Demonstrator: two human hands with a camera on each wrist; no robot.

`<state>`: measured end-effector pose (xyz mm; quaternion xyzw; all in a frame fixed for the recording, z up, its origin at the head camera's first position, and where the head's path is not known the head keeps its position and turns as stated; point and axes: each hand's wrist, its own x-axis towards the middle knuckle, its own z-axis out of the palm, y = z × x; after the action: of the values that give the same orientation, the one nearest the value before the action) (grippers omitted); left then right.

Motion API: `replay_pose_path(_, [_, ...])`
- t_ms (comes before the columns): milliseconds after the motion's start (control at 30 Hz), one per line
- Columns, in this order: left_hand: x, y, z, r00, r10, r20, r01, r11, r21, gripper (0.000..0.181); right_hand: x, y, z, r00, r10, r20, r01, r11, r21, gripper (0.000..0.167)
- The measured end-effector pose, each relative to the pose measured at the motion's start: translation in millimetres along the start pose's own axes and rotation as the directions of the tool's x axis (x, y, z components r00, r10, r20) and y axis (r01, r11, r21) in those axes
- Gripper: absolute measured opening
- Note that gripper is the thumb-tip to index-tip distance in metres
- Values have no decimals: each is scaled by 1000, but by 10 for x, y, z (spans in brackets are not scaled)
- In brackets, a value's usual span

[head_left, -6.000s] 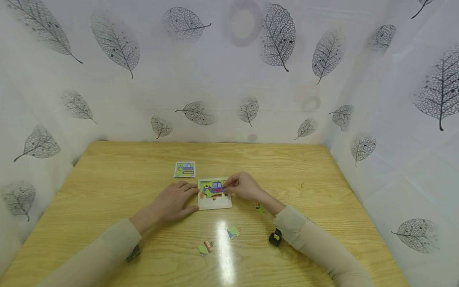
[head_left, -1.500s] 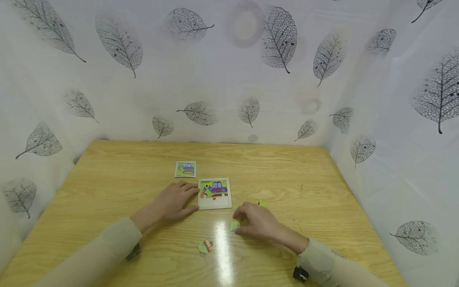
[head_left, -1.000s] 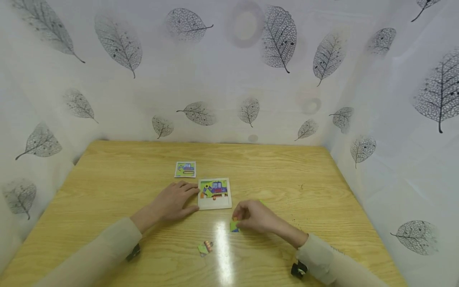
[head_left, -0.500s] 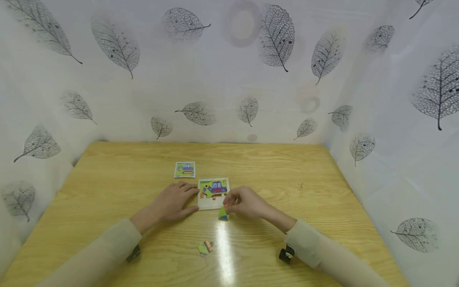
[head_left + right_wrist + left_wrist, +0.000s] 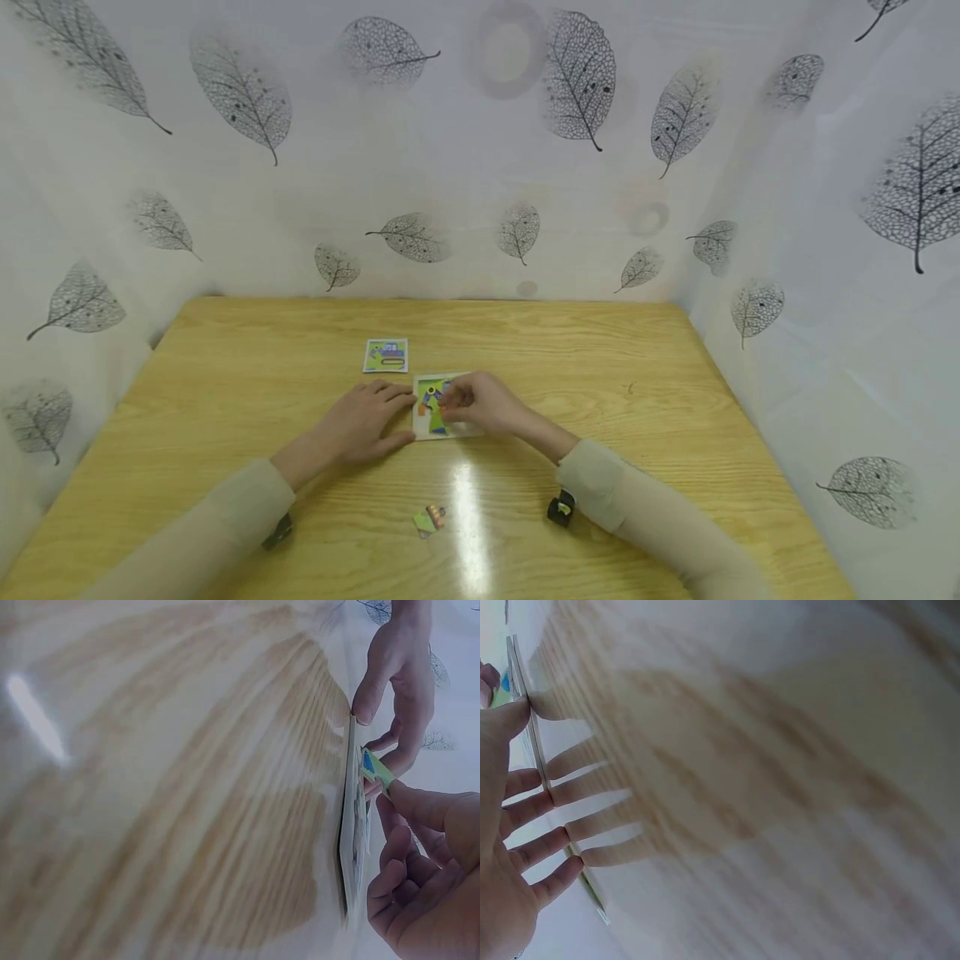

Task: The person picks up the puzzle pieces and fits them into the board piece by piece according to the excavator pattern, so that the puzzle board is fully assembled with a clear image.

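Observation:
A square puzzle tray [image 5: 422, 427] with part of an excavator picture lies on the table. My left hand [image 5: 360, 423] rests at its left side, with spread fingertips touching the edge; the left wrist view shows the fingers [image 5: 544, 847] nearly straight. My right hand [image 5: 486, 404] is over the tray, covering much of the picture. Between thumb and fingertips it pinches a green and blue puzzle piece [image 5: 438, 427], which appears tilted above the tray in the right wrist view, the piece's blue corner [image 5: 368, 763] towards the left hand. Another puzzle piece [image 5: 427, 521] lies loose in front of the tray.
A small picture card [image 5: 386, 356] of the same excavator lies behind and left of the tray. The wooden table [image 5: 600, 350] meets a leaf-patterned curtain [image 5: 450, 167] at its back and sides.
My right hand pinched the green and blue piece on the table, lifted it and brought it left and forward over the tray. My left hand stayed at the tray's edge.

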<state>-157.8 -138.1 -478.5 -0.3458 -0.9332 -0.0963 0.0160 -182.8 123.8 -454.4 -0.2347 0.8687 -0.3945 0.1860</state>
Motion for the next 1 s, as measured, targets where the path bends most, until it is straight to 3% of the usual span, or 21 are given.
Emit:
replay_pose_path(367, [-7, -9, 9, 1000, 3, -3, -3, 1000, -1, 61, 132, -16, 77, 1000, -9, 10, 9, 1000, 30, 18])
replay_pose_path(700, [-4, -8, 6, 1000, 5, -8, -5, 1000, -15, 61, 189, -49, 131, 999, 2, 34, -2, 1000, -7, 14])
replay_pose_path(1000, [0, -11, 1, 1000, 18, -17, -18, 1000, -1, 59, 222, -57, 180, 1000, 10, 12, -9, 998, -68, 12])
